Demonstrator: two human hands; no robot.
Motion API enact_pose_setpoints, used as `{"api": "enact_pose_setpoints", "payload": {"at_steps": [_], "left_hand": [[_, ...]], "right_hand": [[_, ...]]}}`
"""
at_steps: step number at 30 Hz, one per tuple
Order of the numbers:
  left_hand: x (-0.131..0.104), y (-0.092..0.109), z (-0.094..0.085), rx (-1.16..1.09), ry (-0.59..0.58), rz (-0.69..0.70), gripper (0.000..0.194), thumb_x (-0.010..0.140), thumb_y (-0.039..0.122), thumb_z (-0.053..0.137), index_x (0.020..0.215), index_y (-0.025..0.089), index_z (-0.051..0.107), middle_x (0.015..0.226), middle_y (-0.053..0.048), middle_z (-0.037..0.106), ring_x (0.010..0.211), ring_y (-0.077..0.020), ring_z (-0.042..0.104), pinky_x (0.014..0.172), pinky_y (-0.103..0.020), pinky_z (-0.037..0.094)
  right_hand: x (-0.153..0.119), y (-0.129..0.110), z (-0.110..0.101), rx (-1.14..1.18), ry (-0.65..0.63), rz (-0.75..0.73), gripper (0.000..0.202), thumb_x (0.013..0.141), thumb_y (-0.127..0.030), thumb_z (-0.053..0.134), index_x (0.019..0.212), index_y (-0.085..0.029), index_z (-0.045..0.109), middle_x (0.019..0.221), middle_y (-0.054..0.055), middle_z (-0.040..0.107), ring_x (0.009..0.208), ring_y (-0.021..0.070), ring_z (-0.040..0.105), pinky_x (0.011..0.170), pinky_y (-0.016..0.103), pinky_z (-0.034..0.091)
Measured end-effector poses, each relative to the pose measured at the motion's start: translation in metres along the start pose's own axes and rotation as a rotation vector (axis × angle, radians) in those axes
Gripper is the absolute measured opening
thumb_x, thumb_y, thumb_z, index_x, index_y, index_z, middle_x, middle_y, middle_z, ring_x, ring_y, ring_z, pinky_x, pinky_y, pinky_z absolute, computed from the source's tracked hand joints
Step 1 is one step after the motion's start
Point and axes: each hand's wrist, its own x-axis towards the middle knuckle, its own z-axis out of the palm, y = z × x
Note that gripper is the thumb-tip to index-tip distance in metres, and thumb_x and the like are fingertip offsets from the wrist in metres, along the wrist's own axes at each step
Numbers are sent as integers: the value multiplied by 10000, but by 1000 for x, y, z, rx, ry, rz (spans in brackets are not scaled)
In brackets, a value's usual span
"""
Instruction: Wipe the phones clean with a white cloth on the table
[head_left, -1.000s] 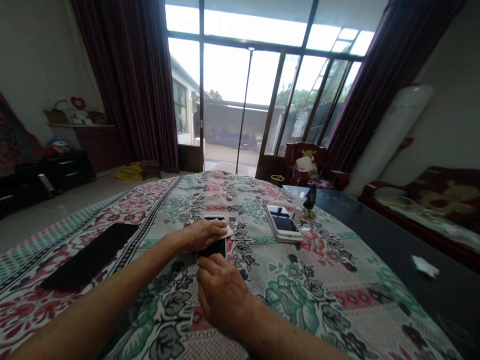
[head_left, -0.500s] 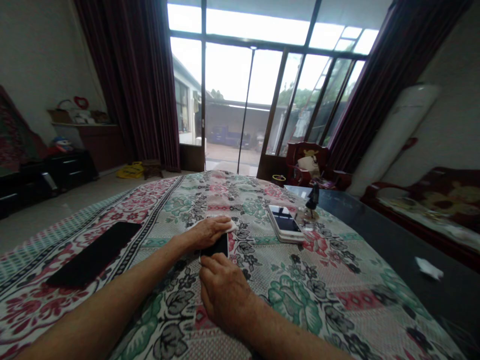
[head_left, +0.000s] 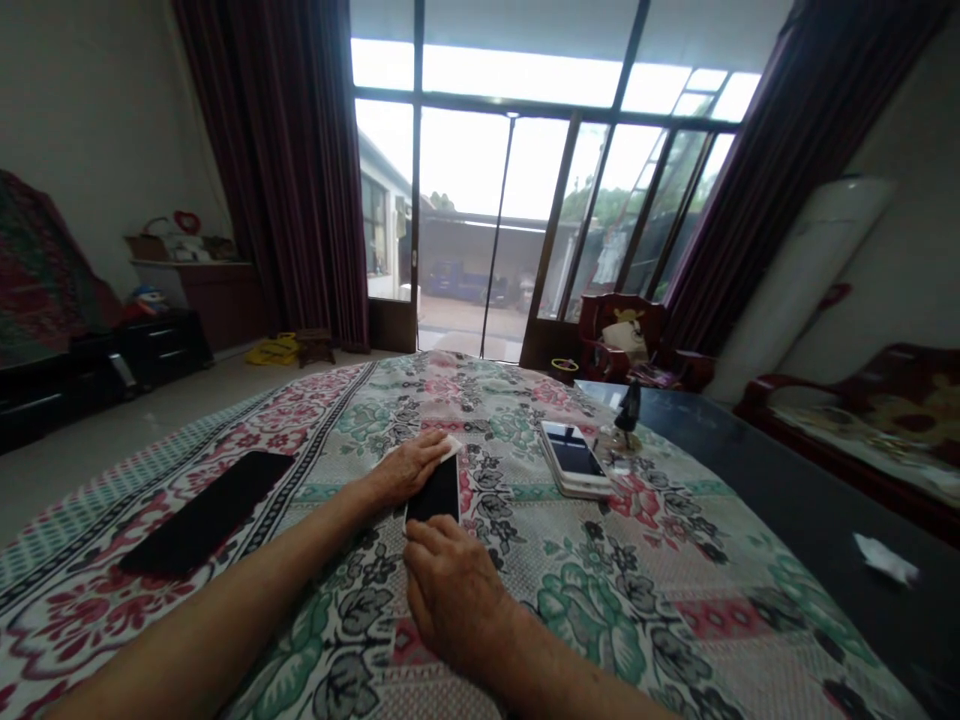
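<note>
A smartphone with a dark screen and a pale edge lies on the floral tablecloth, partly covered by both hands. My left hand rests over its far end, fingers together on a folded white tissue pressed against the screen. At the near end, my right hand has its fingers curled around the phone's edge; the thumb is mostly hidden. To the right lies a white phone, apparently stacked on another pale device. Off to the left is a flat black rectangular pad.
The patterned tablecloth covers the table in front of me. A small dark figurine stands beyond the white phone. A crumpled white tissue lies on the dark surface at right. Wooden chairs and a glass door stand behind.
My left hand has slid slightly left and back over the phone with the tissue, baring more screen. My right hand keeps its grip. The head view has shifted a little.
</note>
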Motion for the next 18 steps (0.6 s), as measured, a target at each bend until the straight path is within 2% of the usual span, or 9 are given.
{"api": "enact_pose_setpoints", "payload": {"at_steps": [3, 7, 11, 15, 18], "left_hand": [[-10, 5, 0, -20, 43, 25, 372, 919, 138, 387, 1220, 216, 590, 1406, -68, 485, 1329, -196, 403, 1114, -377, 339], [-31, 13, -9, -68, 70, 87, 363, 886, 114, 407, 1153, 188, 642, 1288, -105, 582, 1227, -213, 514, 1051, -405, 419], [-53, 27, -28, -150, -3, 163, 335, 913, 160, 418, 1143, 204, 658, 1256, -87, 619, 1198, -202, 550, 1026, -385, 453], [-63, 36, -36, -175, -35, 69, 272, 921, 273, 496, 1116, 245, 684, 1252, -50, 637, 1189, -205, 565, 1033, -381, 450], [-53, 30, -31, -231, -10, -16, 248, 904, 329, 523, 1025, 252, 726, 1207, -33, 665, 1144, -208, 602, 1004, -358, 475]], "right_hand": [[-1, -1, 0, -35, -8, -11, 150, 816, -100, 521, 924, -138, 618, 1035, 89, 622, 966, 208, 515, 870, 316, 457], [-1, -7, 5, -127, -13, -6, 134, 809, -96, 532, 904, -111, 626, 985, 117, 624, 933, 224, 534, 824, 326, 473], [0, -13, 12, -240, 10, -16, 116, 816, -101, 547, 887, -84, 637, 911, 138, 631, 856, 241, 550, 739, 346, 490], [1, -13, 15, -246, 8, -12, 117, 829, -116, 547, 887, -83, 642, 917, 145, 632, 830, 239, 558, 708, 353, 502], [2, -12, 13, -266, -15, -14, 126, 824, -130, 554, 898, -78, 640, 925, 155, 622, 854, 256, 563, 692, 360, 505]]}}
